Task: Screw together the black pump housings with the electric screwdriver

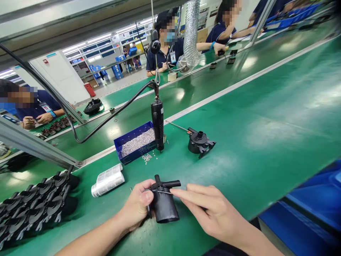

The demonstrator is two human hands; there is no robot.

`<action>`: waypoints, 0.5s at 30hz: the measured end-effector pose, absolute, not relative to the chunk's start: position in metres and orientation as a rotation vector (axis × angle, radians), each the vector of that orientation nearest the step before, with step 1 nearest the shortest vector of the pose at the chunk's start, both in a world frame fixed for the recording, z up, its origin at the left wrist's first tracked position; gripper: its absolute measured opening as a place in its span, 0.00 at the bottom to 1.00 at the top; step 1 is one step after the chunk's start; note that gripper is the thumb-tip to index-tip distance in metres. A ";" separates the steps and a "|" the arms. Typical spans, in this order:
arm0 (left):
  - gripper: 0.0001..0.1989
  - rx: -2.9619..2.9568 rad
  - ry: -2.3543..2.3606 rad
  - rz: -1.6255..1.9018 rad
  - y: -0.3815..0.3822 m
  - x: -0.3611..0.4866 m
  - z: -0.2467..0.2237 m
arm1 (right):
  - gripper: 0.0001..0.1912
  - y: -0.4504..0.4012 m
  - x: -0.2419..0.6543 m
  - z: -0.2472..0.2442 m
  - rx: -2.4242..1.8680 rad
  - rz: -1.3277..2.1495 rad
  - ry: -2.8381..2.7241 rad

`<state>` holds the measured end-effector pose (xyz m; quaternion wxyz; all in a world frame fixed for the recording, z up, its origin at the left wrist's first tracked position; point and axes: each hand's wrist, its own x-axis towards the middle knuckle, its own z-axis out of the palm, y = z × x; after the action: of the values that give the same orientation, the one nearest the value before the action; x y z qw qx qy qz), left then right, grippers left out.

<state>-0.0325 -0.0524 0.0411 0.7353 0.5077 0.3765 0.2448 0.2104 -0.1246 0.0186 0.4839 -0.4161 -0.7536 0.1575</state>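
My left hand [140,204] is closed around a black plastic housing [166,208], a round cup shape with two short tubes at its top. It is held tilted above the green bench. A thin metal rod [163,192] lies across the housing's upper side. Its near end meets the fingertips of my right hand [205,206], whose thumb and index finger are pinched together. The far end of the rod reaches towards my left thumb. Whether it touches the housing I cannot tell.
A black electric screwdriver [157,124] hangs beside a blue bin [130,158] of small metal rings, several spilled. Another black housing [198,142] stands beyond. A label roll [108,180] and rows of black assemblies [29,206] lie left. Co-workers sit across the line.
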 end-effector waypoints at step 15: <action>0.41 1.269 0.802 0.725 -0.053 -0.032 0.043 | 0.20 -0.155 0.190 0.025 -1.315 0.106 -1.847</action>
<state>-0.0325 -0.0527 0.0426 0.6724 0.5634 0.3560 0.3218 0.1897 -0.1552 0.0245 0.4223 -0.5253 -0.7376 0.0423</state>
